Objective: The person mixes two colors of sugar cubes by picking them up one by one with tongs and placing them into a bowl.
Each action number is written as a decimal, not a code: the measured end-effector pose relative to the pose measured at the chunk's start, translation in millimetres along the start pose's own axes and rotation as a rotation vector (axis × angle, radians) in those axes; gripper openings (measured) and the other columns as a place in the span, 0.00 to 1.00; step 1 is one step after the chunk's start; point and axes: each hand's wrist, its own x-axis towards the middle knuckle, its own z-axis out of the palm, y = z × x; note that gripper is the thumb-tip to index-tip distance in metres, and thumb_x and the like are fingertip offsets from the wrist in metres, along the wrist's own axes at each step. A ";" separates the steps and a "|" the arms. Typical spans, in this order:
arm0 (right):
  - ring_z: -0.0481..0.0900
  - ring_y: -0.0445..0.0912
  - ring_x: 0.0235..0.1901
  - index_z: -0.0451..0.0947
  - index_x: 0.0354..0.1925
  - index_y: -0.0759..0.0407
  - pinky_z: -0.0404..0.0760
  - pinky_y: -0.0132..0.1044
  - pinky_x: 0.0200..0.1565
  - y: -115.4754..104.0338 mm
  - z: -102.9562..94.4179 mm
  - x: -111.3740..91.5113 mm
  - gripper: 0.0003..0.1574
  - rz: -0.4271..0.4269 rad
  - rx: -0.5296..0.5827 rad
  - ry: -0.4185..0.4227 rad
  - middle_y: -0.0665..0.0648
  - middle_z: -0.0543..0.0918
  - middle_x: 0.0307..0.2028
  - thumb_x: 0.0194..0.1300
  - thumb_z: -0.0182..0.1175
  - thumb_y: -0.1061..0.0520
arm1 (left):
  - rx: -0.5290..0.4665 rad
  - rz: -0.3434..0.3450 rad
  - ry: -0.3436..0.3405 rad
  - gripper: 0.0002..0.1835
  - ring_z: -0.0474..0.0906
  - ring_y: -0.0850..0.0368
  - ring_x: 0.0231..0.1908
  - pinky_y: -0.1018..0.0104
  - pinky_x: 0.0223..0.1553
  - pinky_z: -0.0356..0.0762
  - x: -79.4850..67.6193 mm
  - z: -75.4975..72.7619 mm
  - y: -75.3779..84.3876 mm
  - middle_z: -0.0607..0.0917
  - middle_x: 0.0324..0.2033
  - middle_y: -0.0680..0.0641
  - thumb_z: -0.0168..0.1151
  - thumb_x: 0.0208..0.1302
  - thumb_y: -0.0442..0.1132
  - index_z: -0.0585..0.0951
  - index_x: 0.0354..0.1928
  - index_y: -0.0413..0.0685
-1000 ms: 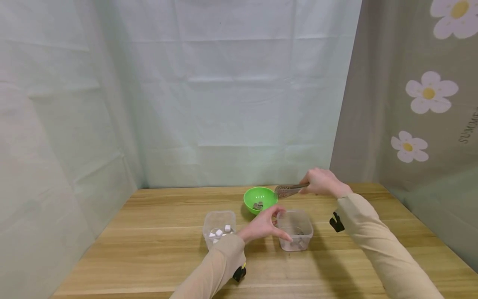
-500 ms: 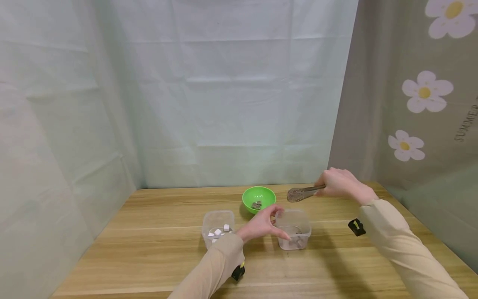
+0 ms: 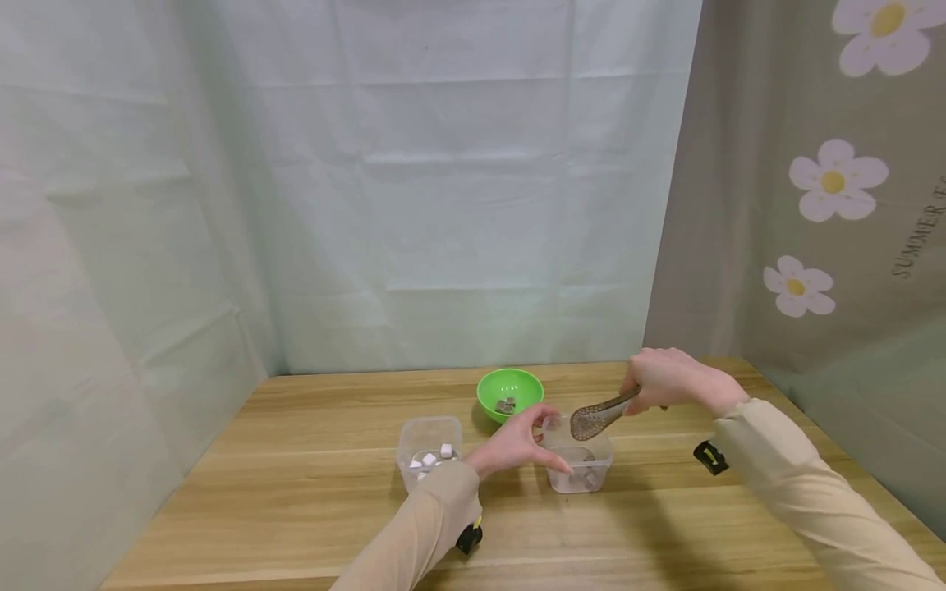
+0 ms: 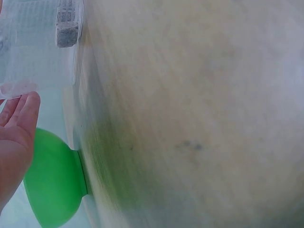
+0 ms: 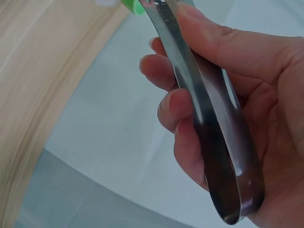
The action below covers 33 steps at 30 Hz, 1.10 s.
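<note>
My left hand (image 3: 512, 446) holds the left side of a clear plastic container (image 3: 600, 465), thumb along the front and fingers at the back. Dark grey-brown cubes (image 4: 67, 34) lie on its floor, seen through the wall in the left wrist view. In my right hand (image 3: 676, 379) is a pair of metal tongs (image 3: 595, 417) with perforated ends, gripped between thumb and curled fingers. The tong ends point down left, over the container's opening; nothing shows between them. Behind and left of the container stands a green bowl (image 3: 490, 388) with several dark cubes (image 3: 506, 405) inside.
A second clear container (image 3: 411, 435) with several white cubes (image 3: 446, 451) stands left of my left hand, partly behind the forearm. The wooden table (image 3: 296, 476) ends at a pale curtain (image 3: 458, 246) behind, with a flowered curtain (image 3: 835, 328) at the right.
My right hand has drawn the tongs from beside the green bowl toward the right, then lowered them over the container. The left hand keeps its hold on the container.
</note>
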 end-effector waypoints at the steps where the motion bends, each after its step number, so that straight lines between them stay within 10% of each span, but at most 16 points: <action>1: 0.70 0.40 0.10 0.84 0.35 0.56 0.70 0.34 0.18 -2.1 1.6 0.6 0.13 -0.007 -0.007 -0.006 0.47 0.81 0.26 0.50 0.67 0.52 | -0.004 0.003 -0.001 0.44 0.67 0.60 0.48 0.66 0.47 0.67 0.0 0.1 0.1 0.72 0.50 0.55 0.78 0.35 0.46 0.68 0.58 0.48; 33: 0.67 0.38 0.18 0.81 0.17 0.49 0.70 0.36 0.21 -23.9 32.2 16.9 0.07 -0.116 -0.267 -0.014 0.41 0.76 0.18 0.38 0.73 0.54 | -0.057 -0.013 -0.016 0.42 0.69 0.56 0.48 0.67 0.44 0.69 0.8 0.2 2.0 0.72 0.50 0.53 0.77 0.36 0.45 0.68 0.58 0.48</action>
